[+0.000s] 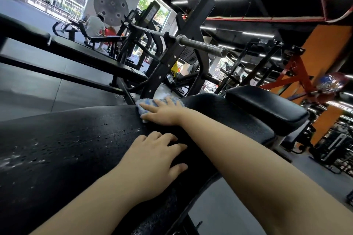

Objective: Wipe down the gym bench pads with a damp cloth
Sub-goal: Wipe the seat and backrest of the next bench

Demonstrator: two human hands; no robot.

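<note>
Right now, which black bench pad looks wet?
The big long pad under both hands looks wet: shiny droplets and streaks cover it. The small pad past the cloth looks dry and smooth.

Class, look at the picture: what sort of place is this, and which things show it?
A gym, almost certainly: a barbell resting on a black rack, padded benches, and more weight machines behind.

Right hand [164, 110] reaches far forward, fingers spread flat — left hand [152, 160] rests palm-down, fingers relaxed.
</note>
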